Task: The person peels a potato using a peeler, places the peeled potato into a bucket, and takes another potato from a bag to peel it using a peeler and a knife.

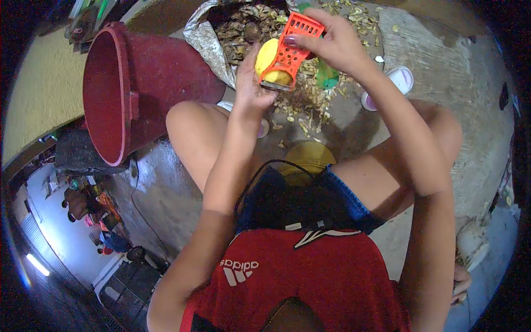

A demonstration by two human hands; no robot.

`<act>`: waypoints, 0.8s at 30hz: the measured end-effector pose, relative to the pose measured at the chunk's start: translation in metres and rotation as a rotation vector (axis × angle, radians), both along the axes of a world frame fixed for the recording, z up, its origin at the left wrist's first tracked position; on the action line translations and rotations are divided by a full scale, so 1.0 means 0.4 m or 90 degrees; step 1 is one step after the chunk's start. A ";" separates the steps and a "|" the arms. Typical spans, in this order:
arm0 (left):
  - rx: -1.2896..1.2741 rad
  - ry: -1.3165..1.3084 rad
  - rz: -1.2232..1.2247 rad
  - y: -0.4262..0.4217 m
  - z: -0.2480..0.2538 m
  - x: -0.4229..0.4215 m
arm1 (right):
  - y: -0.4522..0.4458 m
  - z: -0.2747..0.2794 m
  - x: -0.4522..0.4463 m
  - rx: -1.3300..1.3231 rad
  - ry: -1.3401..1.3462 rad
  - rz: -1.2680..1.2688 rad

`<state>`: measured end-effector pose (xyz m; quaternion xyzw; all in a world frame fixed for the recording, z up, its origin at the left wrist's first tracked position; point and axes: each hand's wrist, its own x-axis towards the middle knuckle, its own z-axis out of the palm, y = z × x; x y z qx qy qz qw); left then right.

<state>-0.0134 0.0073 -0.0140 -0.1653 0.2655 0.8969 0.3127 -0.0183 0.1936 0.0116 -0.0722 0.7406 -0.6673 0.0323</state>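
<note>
My left hand (pixel 251 83) is wrapped around a peeled yellow potato (pixel 267 57), held up above the floor in front of my knees. It looks smooth and bright yellow, partly covered by the tool in front of it. My right hand (pixel 326 41) grips an orange plastic peeler (pixel 291 52) by its wide, slotted body, with the thumb pressed on its face. The peeler's metal blade end (pixel 276 86) lies over the lower part of the potato. Below both hands, pale and brownish peelings (pixel 310 108) are scattered over the floor.
An open white sack (pixel 210 41) full of brown tubers or peelings (pixel 243 33) stands just beyond my left hand. A large red barrel (pixel 160 83) lies tipped at the left. Another person's hand (pixel 460 285) shows at the lower right. People (pixel 80 205) are in the left background.
</note>
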 end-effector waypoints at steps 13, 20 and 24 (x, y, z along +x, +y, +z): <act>-0.096 0.085 -0.063 -0.021 0.012 0.005 | 0.138 0.104 -0.064 0.113 0.040 -0.244; -0.104 0.013 -0.013 0.012 0.033 0.004 | 0.116 0.121 -0.043 -0.005 -0.042 -0.166; -0.114 -0.011 0.025 0.039 0.067 0.020 | 0.057 0.092 -0.009 0.083 -0.028 -0.060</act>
